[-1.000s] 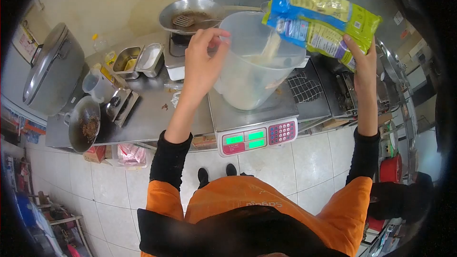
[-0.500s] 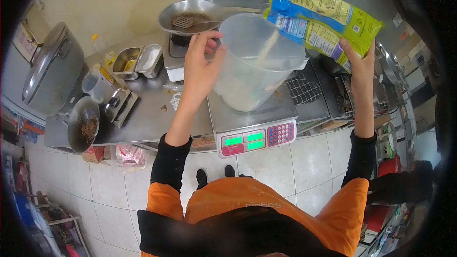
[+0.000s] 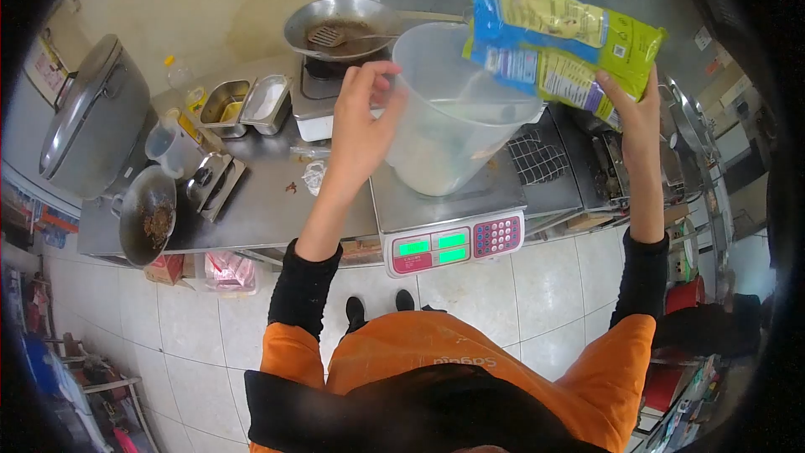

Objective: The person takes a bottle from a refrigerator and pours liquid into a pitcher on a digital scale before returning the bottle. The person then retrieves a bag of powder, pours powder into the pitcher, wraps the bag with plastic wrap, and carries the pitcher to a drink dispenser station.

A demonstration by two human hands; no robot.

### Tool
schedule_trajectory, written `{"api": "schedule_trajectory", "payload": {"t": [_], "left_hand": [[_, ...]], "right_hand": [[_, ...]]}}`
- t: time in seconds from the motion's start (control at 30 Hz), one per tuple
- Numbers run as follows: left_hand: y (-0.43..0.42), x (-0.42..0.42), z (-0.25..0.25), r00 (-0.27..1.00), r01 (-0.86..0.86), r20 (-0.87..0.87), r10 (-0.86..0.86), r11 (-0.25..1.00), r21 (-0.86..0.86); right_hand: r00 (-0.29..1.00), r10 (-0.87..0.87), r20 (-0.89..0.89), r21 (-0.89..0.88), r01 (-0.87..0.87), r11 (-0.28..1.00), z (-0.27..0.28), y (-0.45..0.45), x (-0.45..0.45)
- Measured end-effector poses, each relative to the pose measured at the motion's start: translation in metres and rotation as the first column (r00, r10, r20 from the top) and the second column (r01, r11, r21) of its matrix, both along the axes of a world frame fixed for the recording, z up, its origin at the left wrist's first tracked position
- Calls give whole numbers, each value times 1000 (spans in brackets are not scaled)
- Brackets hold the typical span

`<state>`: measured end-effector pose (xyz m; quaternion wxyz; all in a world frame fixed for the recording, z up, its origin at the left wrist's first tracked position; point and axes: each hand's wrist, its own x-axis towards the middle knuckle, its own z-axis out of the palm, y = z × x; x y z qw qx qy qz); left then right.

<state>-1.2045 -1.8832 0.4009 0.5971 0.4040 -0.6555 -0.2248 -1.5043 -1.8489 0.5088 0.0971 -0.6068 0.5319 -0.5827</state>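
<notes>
A tall translucent plastic container stands on the scale, with pale contents showing through its lower part. My left hand is beside the container's left rim, its fingers bent and held apart from the thumb. Whether the fingertips touch the rim I cannot tell. In my right hand is a blue and green printed plastic bag, gripped at its green end. The bag's blue end tilts over the right side of the container's mouth. Green digits glow on the scale's displays.
Behind the container, a wok with a slotted spatula sits on a burner. Left on the steel counter are metal trays, a plastic jug, a pan with brown bits and a large lidded pot. A wire rack lies right.
The pale stream falling from the bag into the container no longer shows. The bag has lowered and shifted slightly left. My left hand stays by the rim.
</notes>
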Motion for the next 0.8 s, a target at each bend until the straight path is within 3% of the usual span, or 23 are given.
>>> {"api": "schedule_trajectory", "payload": {"t": [0.07, 0.13, 0.17, 0.27, 0.33, 0.37, 0.43, 0.53, 0.63, 0.73, 0.8], "left_hand": [[0, 0, 0, 1000, 7, -2, -7, 1000, -14], [3, 0, 0, 1000, 15, -24, -15, 1000, 8], [3, 0, -2, 1000, 14, -23, -13, 1000, 11], [0, 0, -4, 1000, 17, -8, -17, 1000, 14], [1, 1, -7, 1000, 5, -24, -6, 1000, -11], [2, 0, -9, 1000, 4, -25, -4, 1000, -7], [2, 0, -9, 999, 35, -33, -34, 999, 28], [3, 1, -11, 999, 37, -37, -36, 999, 38], [0, 1, -15, 1000, 21, -17, -21, 1000, -3], [2, 2, -12, 999, 35, -28, -34, 999, 15], [2, 1, -15, 999, 38, -31, -38, 999, 10]], "right_hand": [[995, -49, -87, 49, 54, 997, 0, 0, 1], [995, 57, 81, -36, -54, 998, -1, -3, -1], [995, 58, 82, -34, -55, 998, -1, -2, 0], [998, -20, -55, 47, 23, 999, -1, -2, 3], [987, 71, 144, -23, -68, 997, -2, -6, 1], [987, 72, 143, -19, -70, 997, -3, -7, 0], [998, 19, -52, 46, -17, 999, -6, -10, -2], [996, 63, 57, -33, -61, 998, -4, -13, 3], [997, 34, -72, 60, -30, 998, -4, -15, 6], [994, 98, 52, 1, -98, 995, -3, -19, 8], [997, 62, -38, 30, -61, 998, -2, -18, 15]]}}
